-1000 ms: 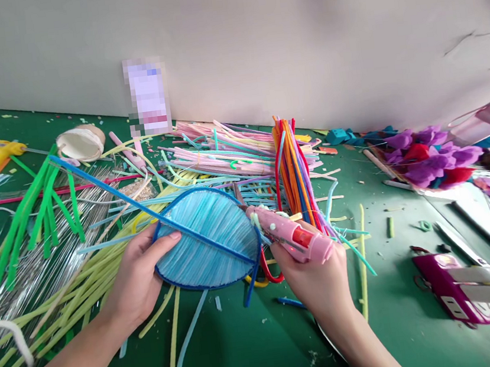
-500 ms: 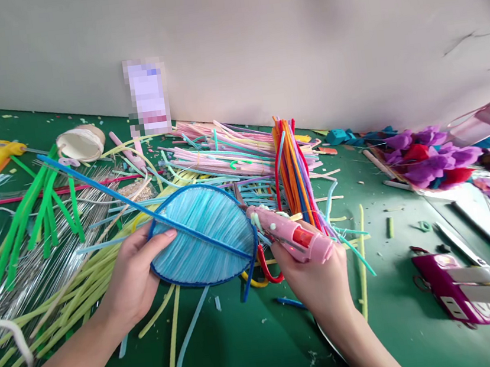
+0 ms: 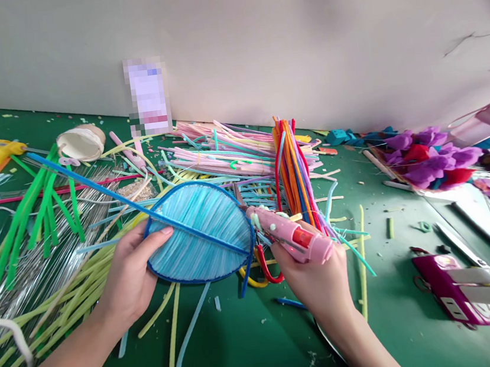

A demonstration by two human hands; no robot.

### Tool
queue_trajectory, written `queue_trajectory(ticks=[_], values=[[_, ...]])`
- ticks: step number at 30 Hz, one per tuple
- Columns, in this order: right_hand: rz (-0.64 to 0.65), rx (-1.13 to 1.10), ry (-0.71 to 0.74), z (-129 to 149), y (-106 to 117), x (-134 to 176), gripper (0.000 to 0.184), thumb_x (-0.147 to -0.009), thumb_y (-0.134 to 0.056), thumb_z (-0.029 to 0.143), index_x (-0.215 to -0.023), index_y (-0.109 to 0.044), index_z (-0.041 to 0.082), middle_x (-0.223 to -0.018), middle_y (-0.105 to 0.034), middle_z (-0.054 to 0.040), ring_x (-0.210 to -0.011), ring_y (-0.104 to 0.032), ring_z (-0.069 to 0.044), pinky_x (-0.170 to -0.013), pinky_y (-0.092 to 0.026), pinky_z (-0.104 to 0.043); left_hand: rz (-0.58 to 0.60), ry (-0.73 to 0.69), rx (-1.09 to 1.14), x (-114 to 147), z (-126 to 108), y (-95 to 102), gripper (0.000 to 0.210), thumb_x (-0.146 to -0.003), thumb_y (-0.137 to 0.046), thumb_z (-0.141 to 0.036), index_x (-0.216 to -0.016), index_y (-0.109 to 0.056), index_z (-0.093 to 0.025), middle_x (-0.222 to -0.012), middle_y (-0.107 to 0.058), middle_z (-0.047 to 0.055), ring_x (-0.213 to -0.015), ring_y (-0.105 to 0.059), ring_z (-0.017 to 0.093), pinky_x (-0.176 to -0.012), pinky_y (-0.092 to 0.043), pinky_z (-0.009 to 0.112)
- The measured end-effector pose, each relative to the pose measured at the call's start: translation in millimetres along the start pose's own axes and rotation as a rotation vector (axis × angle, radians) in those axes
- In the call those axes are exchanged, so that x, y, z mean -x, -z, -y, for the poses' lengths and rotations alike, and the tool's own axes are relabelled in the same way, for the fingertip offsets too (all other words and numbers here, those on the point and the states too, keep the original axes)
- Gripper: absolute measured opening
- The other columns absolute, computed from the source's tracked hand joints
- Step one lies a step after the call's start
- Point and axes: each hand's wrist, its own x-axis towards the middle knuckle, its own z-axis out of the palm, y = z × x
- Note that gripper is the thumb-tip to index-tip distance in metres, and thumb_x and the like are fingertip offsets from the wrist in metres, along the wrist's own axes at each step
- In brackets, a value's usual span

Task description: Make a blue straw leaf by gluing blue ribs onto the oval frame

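The leaf-shaped panel of pale-blue streaked material with a dark-blue fuzzy rim [image 3: 200, 233] is held above the green tabletop [image 3: 230, 352], at centre. Its long axis follows the blue fuzzy midrib, upper left to lower right; the straight blue stem [image 3: 88, 184] points to the upper left. The left hand [image 3: 129, 275] pinches the stem-side edge, thumb on top. The right hand [image 3: 322, 281] grips the pink glue gun [image 3: 289, 234], nozzle toward the panel's right edge; contact cannot be determined.
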Motion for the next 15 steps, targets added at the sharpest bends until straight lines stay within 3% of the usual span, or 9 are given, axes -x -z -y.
queue_trajectory(ticks=[7,15], values=[[-0.002,0.021,-0.006,-0.9,0.0,0.6,0.009,-0.079,-0.061,0.024,-0.081,-0.069,0.022,-0.067,-0.065,0.0003,-0.056,-0.059,-0.015,-0.053,-0.045,-0.025,-0.018,0.004,0.007,-1.0,-0.9,0.4,0.045,-0.066,-0.081,-0.016,-0.110,-0.077,-0.018,-0.107,-0.078,0.009,-0.104,-0.070,0.032,-0.085,-0.060,0.039],[-0.009,0.026,-0.010,0.2,-0.4,0.6,0.008,-0.079,-0.061,0.024,-0.080,-0.069,0.022,-0.067,-0.065,0.0001,-0.055,-0.059,-0.015,-0.052,-0.044,-0.025,-0.021,-0.023,0.012,-2.0,-1.8,0.0,0.040,-0.066,-0.082,-0.017,-0.106,-0.078,-0.019,-0.103,-0.079,0.007,-0.101,-0.071,0.031,-0.082,-0.060,0.038]])
